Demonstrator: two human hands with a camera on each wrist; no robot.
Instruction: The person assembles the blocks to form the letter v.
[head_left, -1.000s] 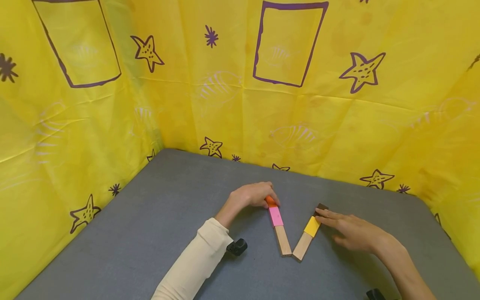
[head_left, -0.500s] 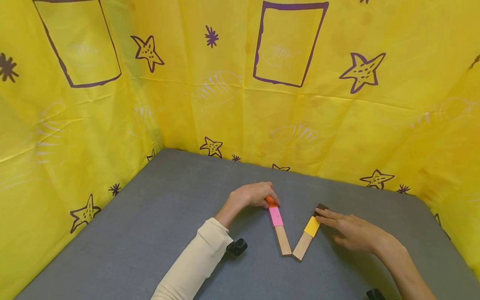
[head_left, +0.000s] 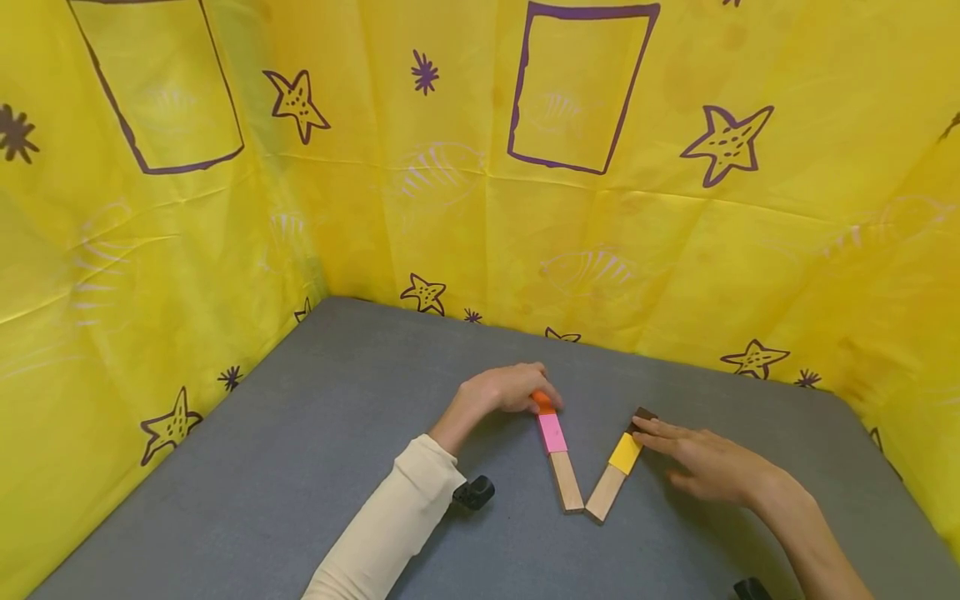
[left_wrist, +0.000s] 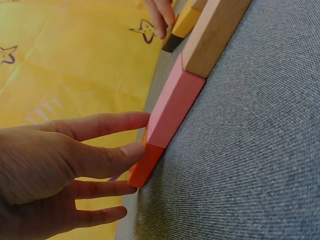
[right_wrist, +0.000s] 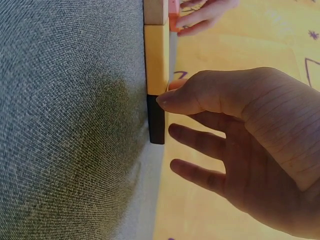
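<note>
In the head view, small blocks lie on the grey table in a V. Its left arm runs from an orange block (head_left: 543,403) through a pink block (head_left: 552,433) to a wooden block (head_left: 566,482). The right arm has a dark brown block (left_wrist: 172,43), a yellow block (head_left: 625,454) and another wooden block (head_left: 604,493). My left hand (head_left: 512,390) is at the orange block, fingers spread around it, thumb tip against it. My right hand (head_left: 708,467) has its thumb at the dark block (right_wrist: 156,120), with the fingers extended.
The grey table (head_left: 360,367) stretches around the blocks. Yellow cloth walls (head_left: 465,217) with drawn stars and fish stand behind it and at both sides. A black device (head_left: 474,493) shows at the left wrist, another (head_left: 750,588) near the right forearm.
The left fingertips have shifted slightly outward, to the right, and more of the orange block shows. The right hand and the blocks stay essentially in place.
</note>
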